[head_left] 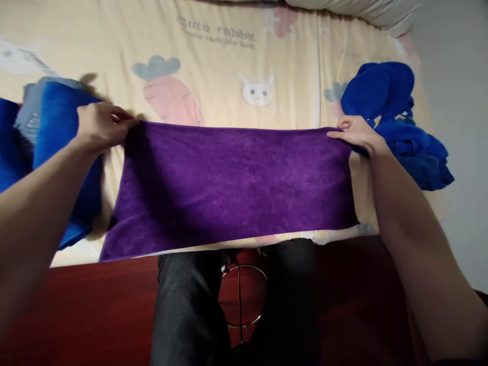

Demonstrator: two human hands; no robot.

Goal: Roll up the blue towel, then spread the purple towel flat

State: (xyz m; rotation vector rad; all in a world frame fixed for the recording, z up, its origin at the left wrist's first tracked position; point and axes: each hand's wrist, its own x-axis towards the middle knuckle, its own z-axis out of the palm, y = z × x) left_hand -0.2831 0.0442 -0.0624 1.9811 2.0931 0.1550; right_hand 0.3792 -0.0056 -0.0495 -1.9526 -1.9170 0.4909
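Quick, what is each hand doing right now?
Left hand: closed, pinching the far left corner of the purple towel.
Right hand: closed, pinching the towel's far right corner.

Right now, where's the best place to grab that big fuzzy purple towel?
At the two far corners of the flat purple terry towel, from the outer sides, as the left hand and right hand do. It lies spread flat, so the corners are the easiest to pinch.

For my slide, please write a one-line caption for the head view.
Both hands, left hand and right hand, pinch the far corners of a purple towel spread on a cartoon-print bed sheet.
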